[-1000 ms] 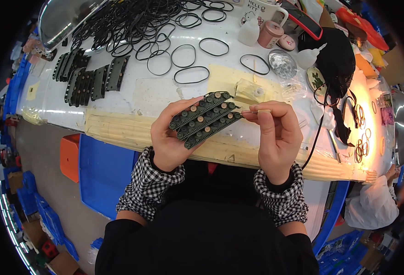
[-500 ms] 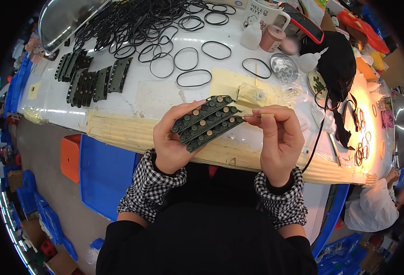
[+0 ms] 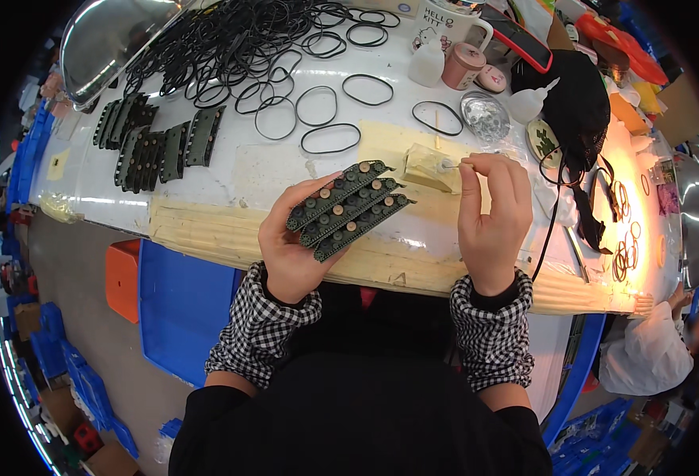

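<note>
My left hand (image 3: 286,250) is closed round several dark green strips (image 3: 348,208), fanned side by side above the table's front edge. Rows of dark and copper-coloured round studs run along them, and their right ends taper to thin tips. To the right, my right hand (image 3: 496,218) pinches a thin needle-like tool (image 3: 457,166) between thumb and forefinger. The tool's tip points left at a yellow-taped block (image 3: 425,165) with a small whitish blob on its top; whether the two touch I cannot tell.
Black elastic bands (image 3: 230,47) heap at the back, with loose loops nearer. More green strips (image 3: 171,151) lie at left. Behind my right hand are a clear dish (image 3: 485,117), a white squeeze bottle (image 3: 427,63), a pink jar (image 3: 463,65) and a black bag (image 3: 571,103). A lamp glows at right.
My right hand has moved up and right with the tool, from the strips' right tips to the taped block. My left hand keeps its hold, shifted very slightly left.
</note>
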